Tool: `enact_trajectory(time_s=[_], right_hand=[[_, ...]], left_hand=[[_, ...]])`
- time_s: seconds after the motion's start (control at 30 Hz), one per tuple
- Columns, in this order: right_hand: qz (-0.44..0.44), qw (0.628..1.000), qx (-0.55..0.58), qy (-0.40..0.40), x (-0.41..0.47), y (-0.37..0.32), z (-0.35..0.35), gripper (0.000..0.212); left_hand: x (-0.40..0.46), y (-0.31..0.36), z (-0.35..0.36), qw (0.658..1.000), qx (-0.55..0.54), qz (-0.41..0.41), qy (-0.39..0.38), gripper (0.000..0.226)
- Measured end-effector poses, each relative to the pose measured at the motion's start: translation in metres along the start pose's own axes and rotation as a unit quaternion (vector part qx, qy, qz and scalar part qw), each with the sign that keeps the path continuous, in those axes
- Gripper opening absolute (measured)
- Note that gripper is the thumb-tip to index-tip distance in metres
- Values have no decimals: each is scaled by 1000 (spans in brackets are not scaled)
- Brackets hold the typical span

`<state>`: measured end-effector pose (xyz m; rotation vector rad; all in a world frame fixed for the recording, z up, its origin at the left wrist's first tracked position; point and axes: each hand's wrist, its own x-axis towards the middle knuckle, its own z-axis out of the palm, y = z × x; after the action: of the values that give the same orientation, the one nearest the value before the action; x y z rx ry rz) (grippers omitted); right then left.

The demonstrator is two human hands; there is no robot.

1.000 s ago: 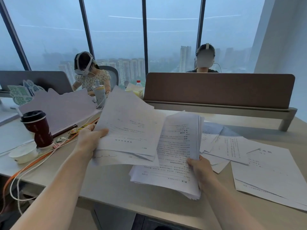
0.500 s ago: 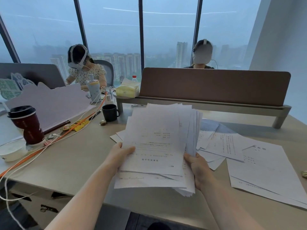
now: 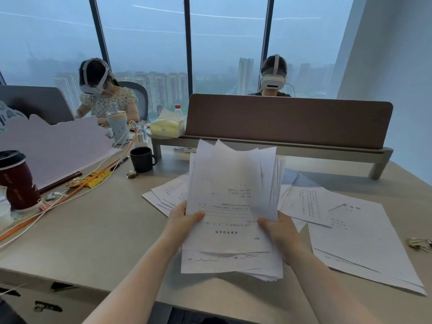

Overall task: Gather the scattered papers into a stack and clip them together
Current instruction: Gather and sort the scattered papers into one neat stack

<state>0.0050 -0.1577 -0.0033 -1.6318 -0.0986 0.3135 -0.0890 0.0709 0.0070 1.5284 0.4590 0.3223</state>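
Observation:
I hold a thick, uneven bundle of printed white papers tilted up above the desk. My left hand grips its left edge with the thumb on top. My right hand grips its right edge. More sheets lie loose on the desk: a few fan out to the left behind the bundle, and several loose sheets spread to the right. A small metallic cluster that may be clips lies at the far right edge; it is too small to tell.
A black mug stands left of the papers, a dark red lidded cup further left. Orange and white cables cross the desk. A brown divider panel lines the back. Two people wearing headsets sit beyond.
My left hand brought its separate sheets rightward onto the bundle in my right hand. Both hands now hold one combined bundle, raised more upright.

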Motion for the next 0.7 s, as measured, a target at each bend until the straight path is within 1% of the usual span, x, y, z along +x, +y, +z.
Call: enact_trajectory(time_s=[0.07,0.17,0.27,0.33,0.43,0.53,0.7], right_hand=[[7,1000,1,14,2,1,-12,25],[16,999,27,42,4,1,-30,25],[17,997,46,61,7,3,-47,27],[22,996,55,66,11,6,-55,29],[32,995,68,72,17,10,-60,29],[52,994,69,73,22,15,-61,30],[69,992,68,79,28,23,-63,28]], left_hand=[[5,-5,4,1000,25,4,1,16],[19,-16,3,992,115,7,52,13],[37,-23,-8,966,237,9,105,26],[48,-23,-17,946,296,7,131,37],[68,-19,-27,907,386,-16,166,51],[85,-13,-33,870,458,-55,172,66],[117,-11,-45,849,495,-111,146,80]])
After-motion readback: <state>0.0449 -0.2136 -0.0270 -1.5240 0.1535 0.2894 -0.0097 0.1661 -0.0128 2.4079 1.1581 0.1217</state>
